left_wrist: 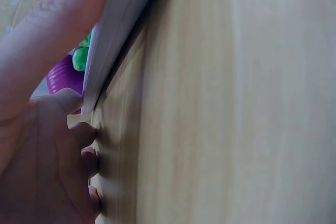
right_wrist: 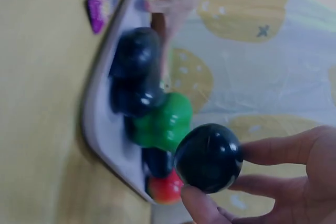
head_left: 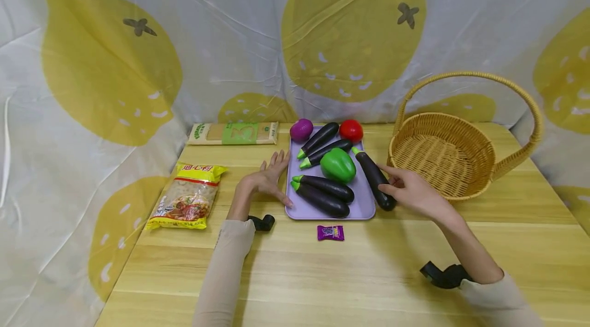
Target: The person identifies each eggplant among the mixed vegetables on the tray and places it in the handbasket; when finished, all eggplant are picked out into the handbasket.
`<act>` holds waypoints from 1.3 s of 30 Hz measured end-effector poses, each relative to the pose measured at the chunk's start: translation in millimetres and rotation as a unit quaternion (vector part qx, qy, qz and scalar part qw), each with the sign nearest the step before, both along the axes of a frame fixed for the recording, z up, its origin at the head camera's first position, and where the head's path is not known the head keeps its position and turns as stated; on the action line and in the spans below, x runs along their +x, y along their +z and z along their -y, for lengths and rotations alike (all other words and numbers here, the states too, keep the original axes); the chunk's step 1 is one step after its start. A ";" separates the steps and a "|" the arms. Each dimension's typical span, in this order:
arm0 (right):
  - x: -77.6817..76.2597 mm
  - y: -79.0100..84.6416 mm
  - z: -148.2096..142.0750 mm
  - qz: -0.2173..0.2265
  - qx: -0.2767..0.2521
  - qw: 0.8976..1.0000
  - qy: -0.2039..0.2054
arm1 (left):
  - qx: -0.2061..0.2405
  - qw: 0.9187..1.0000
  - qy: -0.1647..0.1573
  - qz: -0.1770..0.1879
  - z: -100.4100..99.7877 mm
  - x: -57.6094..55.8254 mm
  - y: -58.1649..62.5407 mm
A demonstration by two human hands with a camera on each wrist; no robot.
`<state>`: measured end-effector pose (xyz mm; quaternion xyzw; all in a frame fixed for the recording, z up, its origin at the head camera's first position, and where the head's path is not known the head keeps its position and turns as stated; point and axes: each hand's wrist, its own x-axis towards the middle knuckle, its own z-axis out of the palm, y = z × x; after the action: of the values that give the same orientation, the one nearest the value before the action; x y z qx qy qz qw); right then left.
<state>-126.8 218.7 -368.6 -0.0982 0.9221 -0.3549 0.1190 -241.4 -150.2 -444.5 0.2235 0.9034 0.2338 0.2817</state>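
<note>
My right hand (head_left: 412, 191) pinches a dark eggplant (head_left: 374, 179) between thumb and fingers, at the right edge of a lilac tray (head_left: 304, 211). In the right wrist view that eggplant (right_wrist: 209, 158) shows end-on, raised beside the tray. My left hand (head_left: 267, 179) is spread at the tray's left side, with its thumb on the rim and fingers along the edge. On the tray lie several more eggplants (head_left: 322, 204), a green bell pepper (head_left: 338, 165), a red tomato (head_left: 351, 131) and a purple onion (head_left: 301, 130).
A wicker basket (head_left: 475, 191) with a tall handle stands at the right. A purple candy packet (head_left: 330, 233) lies in front of the tray. To the left are a yellow food bag (head_left: 186, 199) and a flat noodle pack (head_left: 232, 133). A lemon-print curtain (head_left: 230, 35) hangs behind.
</note>
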 end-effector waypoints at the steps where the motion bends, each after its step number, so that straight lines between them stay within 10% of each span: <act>1: -0.7 4.5 -2.6 0.001 -0.005 1.000 0.002 | -0.001 1.000 0.001 0.000 0.2 0.3 0.0; 16: -40.9 47.4 -78.9 0.072 -0.028 0.996 0.039 | 0.002 1.000 -0.003 -0.002 -0.6 1.8 -0.8; 39: -85.2 43.2 -157.1 0.114 0.082 0.988 0.059 | 0.001 1.000 -0.005 -0.011 2.2 1.1 -1.6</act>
<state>-212.0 375.8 -325.4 -0.1010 0.9210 -0.2796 0.2517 -240.3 -152.5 -446.1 0.2310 0.9049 0.2312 0.2728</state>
